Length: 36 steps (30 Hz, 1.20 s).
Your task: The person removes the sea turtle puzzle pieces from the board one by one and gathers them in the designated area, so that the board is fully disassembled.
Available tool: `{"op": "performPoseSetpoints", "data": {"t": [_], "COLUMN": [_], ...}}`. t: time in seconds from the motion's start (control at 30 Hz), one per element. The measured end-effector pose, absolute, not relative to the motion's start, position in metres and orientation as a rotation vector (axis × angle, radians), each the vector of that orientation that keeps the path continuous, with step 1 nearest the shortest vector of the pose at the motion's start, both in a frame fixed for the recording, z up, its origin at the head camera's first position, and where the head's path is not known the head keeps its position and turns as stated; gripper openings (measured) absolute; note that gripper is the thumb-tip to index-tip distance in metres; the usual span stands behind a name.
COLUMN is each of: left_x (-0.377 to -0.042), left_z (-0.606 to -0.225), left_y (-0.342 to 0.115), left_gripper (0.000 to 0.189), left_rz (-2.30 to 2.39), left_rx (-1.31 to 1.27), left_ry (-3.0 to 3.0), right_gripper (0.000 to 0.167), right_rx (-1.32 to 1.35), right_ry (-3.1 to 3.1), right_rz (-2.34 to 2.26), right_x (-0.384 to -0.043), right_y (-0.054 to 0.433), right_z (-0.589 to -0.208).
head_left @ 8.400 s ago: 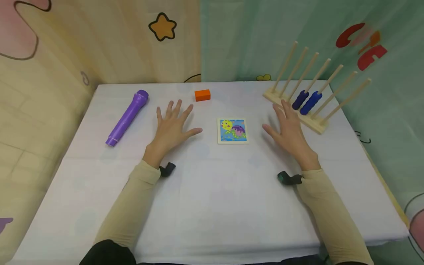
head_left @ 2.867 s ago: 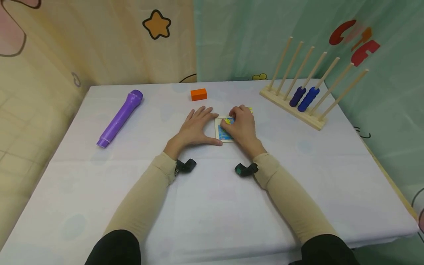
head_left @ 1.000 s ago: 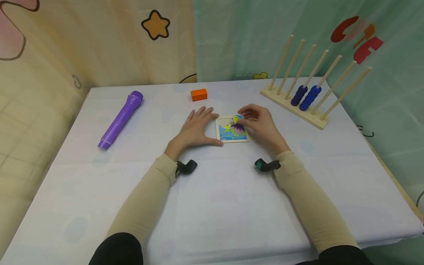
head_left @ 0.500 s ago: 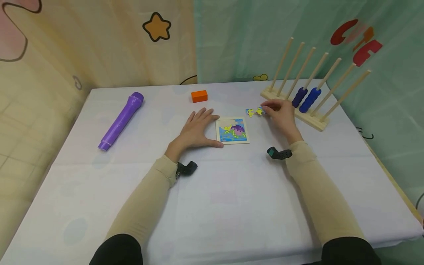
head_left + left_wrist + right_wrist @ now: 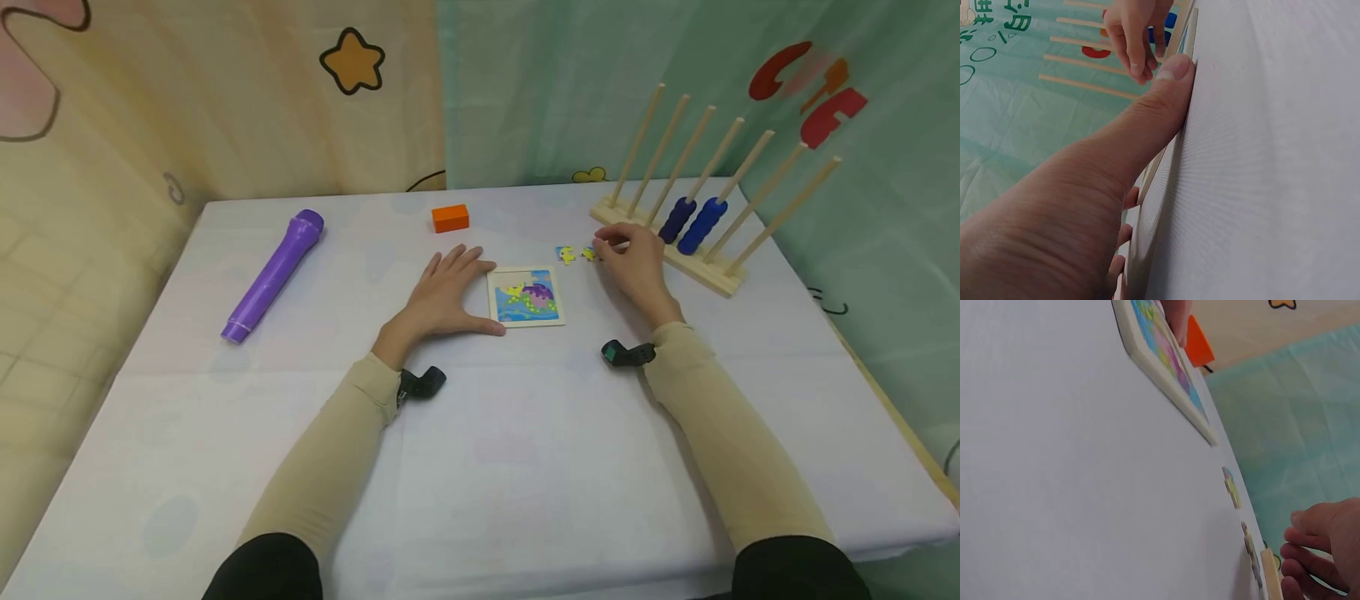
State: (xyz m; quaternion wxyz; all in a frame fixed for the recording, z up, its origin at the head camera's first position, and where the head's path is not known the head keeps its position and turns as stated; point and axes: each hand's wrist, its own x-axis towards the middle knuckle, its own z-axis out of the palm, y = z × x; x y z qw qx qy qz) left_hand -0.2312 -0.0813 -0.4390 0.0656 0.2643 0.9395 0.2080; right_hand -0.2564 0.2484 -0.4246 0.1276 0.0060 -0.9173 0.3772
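Note:
A small jigsaw puzzle (image 5: 527, 323) in a pale wooden frame lies mid-table, with bare board showing at its upper left. My left hand (image 5: 444, 296) rests against the frame's left side, fingers spread and thumb (image 5: 1163, 94) at its near corner. Two loose puzzle pieces lie behind and right of the frame, a left piece (image 5: 566, 255) and a right piece (image 5: 588, 254). Just right of them is my right hand (image 5: 633, 262). In the right wrist view its loosely bent fingers (image 5: 1313, 565) hold nothing and stand apart from both pieces.
A wooden peg rack (image 5: 675, 250) with blue beads on two rods stands close behind the right hand. An orange block (image 5: 450, 218) lies behind the left hand, and a purple microphone-shaped toy (image 5: 273, 275) lies at the left. Curtains border the table's back.
The right hand has taken pieces from the puzzle's upper part and laid them to the right. It has let go of the last one and drawn slightly away. The left hand stays at the frame.

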Motion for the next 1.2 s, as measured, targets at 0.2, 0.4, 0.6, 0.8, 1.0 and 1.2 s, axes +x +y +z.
{"op": "performPoseSetpoints", "data": {"t": [0.2,0.4,0.6,0.8,1.0,1.2], "left_x": [-0.230,-0.231,-0.230,-0.231,-0.232,-0.233], "left_z": [-0.438,-0.439,-0.439,-0.440,-0.440,-0.440], "left_y": [-0.084,-0.085,-0.084,-0.084,-0.082,-0.084], "left_gripper": [0.109,0.108,0.107,0.107,0.106,0.107], "left_rz": [0.630,0.634,0.652,0.642,0.651,0.637], "left_rx": [0.792,0.792,0.804,0.810,0.808,0.798], "left_ry": [2.828,2.830,2.827,2.834,2.837,2.843], "right_gripper": [0.021,0.018,0.018,0.020,0.017,0.014], "right_rx": [0.069,0.189,0.195,0.199,0.235,0.307], "right_ry": [-2.601,-2.635,-2.661,-2.690,-2.662,-2.615], "right_rz": [1.141,1.162,1.144,1.021,0.898,0.799], "right_x": [-0.243,-0.230,-0.227,-0.228,-0.229,-0.228], "right_y": [0.218,0.183,0.163,0.155,0.156,0.155], "right_z": [-0.417,-0.424,-0.437,-0.440,-0.439,-0.438]}}
